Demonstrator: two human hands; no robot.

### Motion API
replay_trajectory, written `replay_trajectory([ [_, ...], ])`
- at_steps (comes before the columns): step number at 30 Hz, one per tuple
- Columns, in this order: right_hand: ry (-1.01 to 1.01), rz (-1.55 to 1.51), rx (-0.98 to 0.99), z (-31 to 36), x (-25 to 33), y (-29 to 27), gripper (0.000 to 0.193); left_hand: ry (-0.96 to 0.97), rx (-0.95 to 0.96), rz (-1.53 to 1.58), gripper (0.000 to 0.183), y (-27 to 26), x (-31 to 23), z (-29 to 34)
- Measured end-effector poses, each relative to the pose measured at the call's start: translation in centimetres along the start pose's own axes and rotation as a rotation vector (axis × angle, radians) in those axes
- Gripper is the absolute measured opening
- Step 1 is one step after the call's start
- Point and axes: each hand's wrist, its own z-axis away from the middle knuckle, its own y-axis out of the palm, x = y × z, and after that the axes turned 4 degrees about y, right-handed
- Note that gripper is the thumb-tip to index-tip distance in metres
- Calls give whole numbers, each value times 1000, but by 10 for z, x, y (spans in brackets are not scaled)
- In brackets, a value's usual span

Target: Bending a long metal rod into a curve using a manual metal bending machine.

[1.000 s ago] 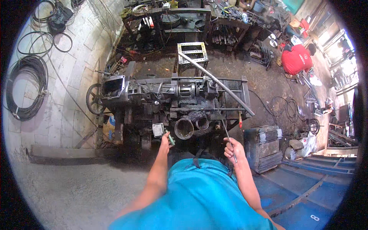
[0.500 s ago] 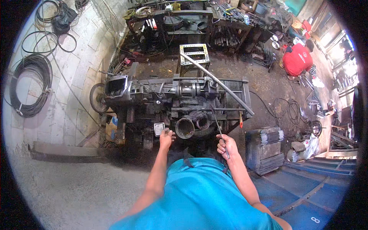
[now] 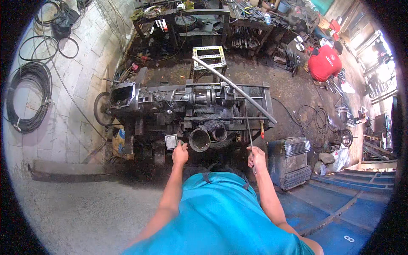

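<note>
thin grey metal rod (image 3: 250,135) slants up and away from the right hand (image 3: 257,159), its far part reaching over the front of the dark, greasy metal machine (image 3: 122,109); whether its tip touches anything there cannot be told. the right hand's grip is wrapped around the rod near its lower end, which pokes out below the fist. the left hand (image 3: 180,154) is half curled just beside a shallow, pale rectangular tray (image 3: 171,141), and i cannot tell whether its fingers pinch anything. to handle the rod well, line the wrist up with it, guide the far end in small movements, and mind the long grey round pipe (image 3: 236,91) slanting across the machine and the dark round-mouthed metal can (image 3: 199,151) between the hands.
</note>
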Motion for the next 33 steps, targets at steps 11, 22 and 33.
replay_trajectory([
  [11,-244,839,-479,-56,-153,-122,16,-72,61,87,52,8,23,1],
  [22,-179,955,-607,-175,-50,-62,26,-130,156,-152,52,-4,18,0],
  [33,-167,1029,-719,-187,-10,-41,25,-169,275,-175,54,-25,4,-3],
])
